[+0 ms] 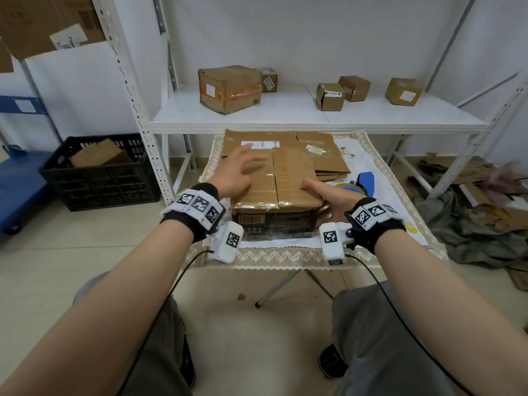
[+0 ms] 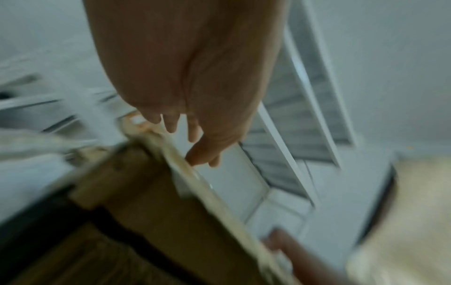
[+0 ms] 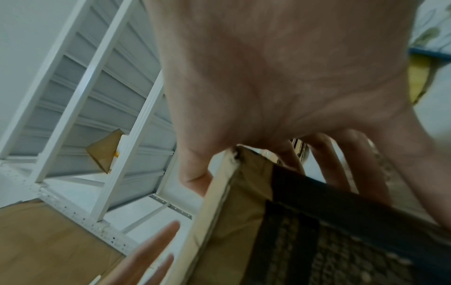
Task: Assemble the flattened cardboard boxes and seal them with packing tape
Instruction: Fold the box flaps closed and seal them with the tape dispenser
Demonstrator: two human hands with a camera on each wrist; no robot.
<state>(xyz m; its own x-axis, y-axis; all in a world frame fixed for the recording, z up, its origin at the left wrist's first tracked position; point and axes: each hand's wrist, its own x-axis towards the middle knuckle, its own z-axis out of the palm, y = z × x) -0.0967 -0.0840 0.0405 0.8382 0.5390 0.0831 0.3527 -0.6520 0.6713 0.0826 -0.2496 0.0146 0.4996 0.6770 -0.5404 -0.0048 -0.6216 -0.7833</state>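
Observation:
A brown cardboard box (image 1: pixel 294 178) stands on the small cloth-covered table (image 1: pixel 285 255), its two top flaps folded down and meeting at a middle seam. My left hand (image 1: pixel 243 170) hovers with spread, blurred fingers over the left flap; the left wrist view shows this left hand (image 2: pixel 195 135) just above the box edge (image 2: pixel 158 192). My right hand (image 1: pixel 334 195) braces the near right corner. In the right wrist view its thumb (image 3: pixel 195 173) lies on the top and straight fingers (image 3: pixel 341 164) run down the dark printed side (image 3: pixel 341 231). A blue tape dispenser (image 1: pixel 364 181) lies right of the box.
Flattened cardboard boxes (image 1: pixel 323 150) are stacked behind the box on the table. A white shelf (image 1: pixel 285 115) beyond holds several taped boxes. A black crate (image 1: pixel 100 172) with cardboard stands on the floor at left. Scrap cardboard and cloth lie at right.

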